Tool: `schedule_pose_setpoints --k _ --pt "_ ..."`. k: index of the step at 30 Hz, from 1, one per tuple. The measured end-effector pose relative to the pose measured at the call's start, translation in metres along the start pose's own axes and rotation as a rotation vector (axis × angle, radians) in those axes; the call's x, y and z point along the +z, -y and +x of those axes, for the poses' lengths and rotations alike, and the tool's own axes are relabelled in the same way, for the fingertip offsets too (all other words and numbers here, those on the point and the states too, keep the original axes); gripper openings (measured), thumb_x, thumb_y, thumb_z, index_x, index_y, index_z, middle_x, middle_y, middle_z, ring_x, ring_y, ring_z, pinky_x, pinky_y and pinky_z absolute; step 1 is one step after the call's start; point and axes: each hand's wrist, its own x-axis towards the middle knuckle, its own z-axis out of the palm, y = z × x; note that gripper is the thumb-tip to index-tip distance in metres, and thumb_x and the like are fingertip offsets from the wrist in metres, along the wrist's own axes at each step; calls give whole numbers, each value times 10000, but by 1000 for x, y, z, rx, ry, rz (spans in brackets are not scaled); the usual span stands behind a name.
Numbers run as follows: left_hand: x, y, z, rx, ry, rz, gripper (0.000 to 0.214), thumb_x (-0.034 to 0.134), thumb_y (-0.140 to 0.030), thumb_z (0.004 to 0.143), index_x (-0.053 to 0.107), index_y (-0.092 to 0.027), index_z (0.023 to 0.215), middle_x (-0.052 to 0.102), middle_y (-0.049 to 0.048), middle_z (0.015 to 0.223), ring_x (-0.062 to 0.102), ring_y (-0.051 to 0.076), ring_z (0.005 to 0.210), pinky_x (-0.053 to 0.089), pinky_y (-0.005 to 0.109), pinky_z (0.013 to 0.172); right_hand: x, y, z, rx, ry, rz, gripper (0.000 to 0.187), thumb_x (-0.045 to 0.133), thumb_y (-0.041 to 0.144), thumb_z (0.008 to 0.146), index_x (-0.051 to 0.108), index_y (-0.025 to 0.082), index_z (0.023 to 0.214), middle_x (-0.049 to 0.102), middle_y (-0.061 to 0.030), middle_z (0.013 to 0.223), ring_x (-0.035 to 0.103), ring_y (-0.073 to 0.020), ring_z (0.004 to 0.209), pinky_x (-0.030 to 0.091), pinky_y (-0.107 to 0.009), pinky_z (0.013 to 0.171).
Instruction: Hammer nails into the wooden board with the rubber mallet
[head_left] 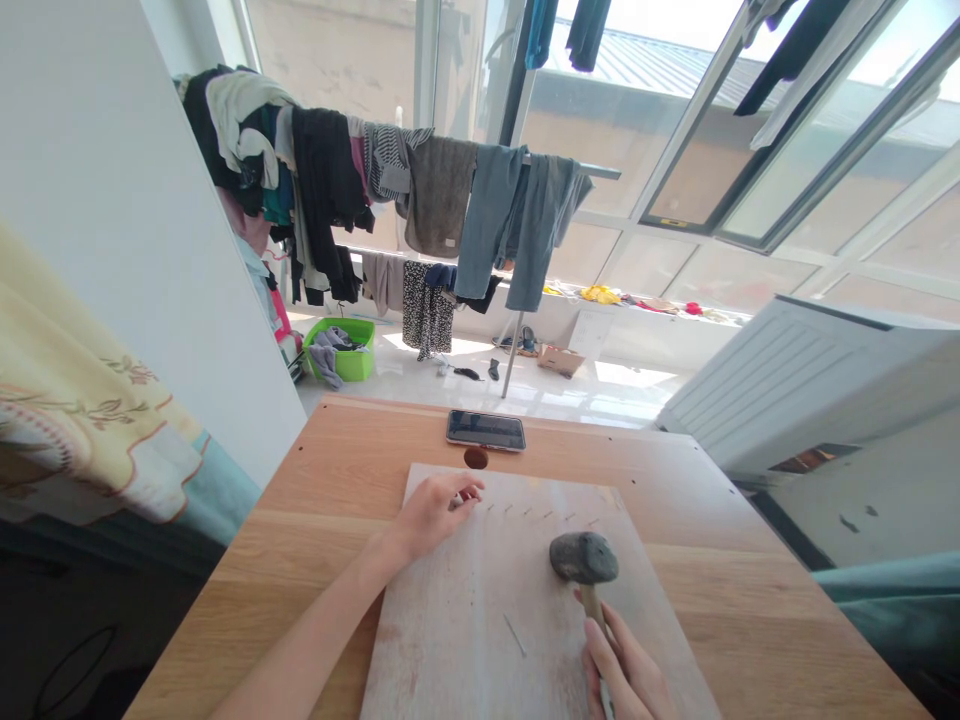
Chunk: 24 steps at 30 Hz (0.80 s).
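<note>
My right hand is wrapped round the handle of a mallet with a dark, blocky head, held over the right part of a pale wooden board. Several thin nails stand in a row across the board's far part. At the left end of that row is my left hand, its fingers curled and pinched together; whatever is between the fingertips is too small to make out. A loose nail lies flat on the board, left of the mallet's handle.
The board rests on a wooden table. A phone lies near the table's far edge, just behind a round hole. Beyond stand a clothes rack with hanging jeans and a green basket. A curtain hangs at left.
</note>
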Motion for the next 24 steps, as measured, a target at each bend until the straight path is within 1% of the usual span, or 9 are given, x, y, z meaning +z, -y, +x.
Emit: schedule_pose_setpoints --k 3,7,10,13,16,19,22,24 --pt "0 0 -1 15 25 47 159 566 -150 875 694 -187 963 728 22 933 651 139 837 506 235 794 0 0 -2 4 13 16 788 505 765 760 563 140 1236 476 73 497 453 -147 352 382 -281 351" --pt "-2 -2 -2 20 23 80 137 587 -164 862 706 -184 927 710 32 911 634 146 817 503 243 770 3 -1 -3 -13 -11 39 698 530 734 772 586 173 1183 448 82 495 424 -131 349 326 -257 321" --pt "-2 -1 -2 5 34 44 117 598 -173 857 704 -179 906 710 30 902 635 145 816 507 238 761 7 1 -1 -3 40 52 710 535 746 770 575 169 1182 461 80 509 430 -127 355 341 -246 317" --pt "-1 1 -2 -22 30 -9 108 602 -184 861 697 -175 910 720 27 909 648 141 818 516 236 773 16 8 1 -22 96 58 728 510 747 795 544 148 1207 473 80 533 437 -118 351 355 -230 313" --pt "0 3 -2 -40 25 -46 129 601 -184 859 687 -173 953 724 28 899 666 141 815 530 236 772 31 22 1 -113 132 67 693 483 727 830 543 143 1197 463 89 546 424 -94 322 325 -203 303" --pt "0 3 -2 -59 25 -58 170 604 -181 846 679 -175 999 731 31 891 679 148 817 542 241 769 48 41 1 -221 123 108 598 449 670 883 560 166 1184 435 103 537 386 -70 288 272 -182 291" --pt "1 4 0 -61 20 -60 211 605 -169 835 681 -179 1032 738 22 871 680 146 801 542 240 761 64 57 1 -299 110 94 519 446 609 916 582 175 1167 430 106 510 385 -71 291 291 -178 301" --pt "2 4 0 -47 15 -54 256 600 -145 828 687 -185 1065 733 8 845 670 136 773 535 228 738 71 64 2 -329 109 57 500 447 588 924 593 174 1164 439 104 488 403 -81 298 314 -181 311"
